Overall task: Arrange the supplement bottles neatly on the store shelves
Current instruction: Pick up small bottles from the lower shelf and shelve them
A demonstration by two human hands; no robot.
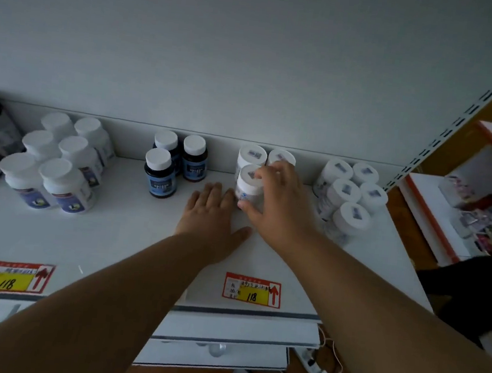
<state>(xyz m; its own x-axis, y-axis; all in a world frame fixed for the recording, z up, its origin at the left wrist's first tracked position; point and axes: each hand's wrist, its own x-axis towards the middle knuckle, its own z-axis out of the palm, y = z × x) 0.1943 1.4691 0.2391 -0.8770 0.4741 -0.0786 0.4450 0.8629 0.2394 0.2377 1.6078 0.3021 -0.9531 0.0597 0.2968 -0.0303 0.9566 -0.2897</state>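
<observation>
Bottles already stand in tidy clusters along the white shelf (112, 233), so much of the sorting looks done. A block of six white-capped bottles (56, 160) sits at the left, three dark bottles (174, 163) with blue labels stand left of centre, and six white tubs (348, 194) with a small sticker on each lid are packed at the right. What remains, by my judgement, is the small group in the middle.

There the right hand (279, 202) curls its fingers over the lid and its thumb against the side of a white bottle (247, 186), grasping it just in front of two matching bottles (267, 156) by the back wall. The left hand (211, 213) lies flat and released on the shelf, fingers straight, their tips just beside the held bottle's base. This bottle appears to be the third of a cluster with more rows to fill, though no loose stock is in view.

Materials are plain: smooth plastic cylinders with flat round caps, glossy paper labels, and a matte painted metal shelf. Two red and yellow price tags (252, 290) lie along its front edge.
</observation>
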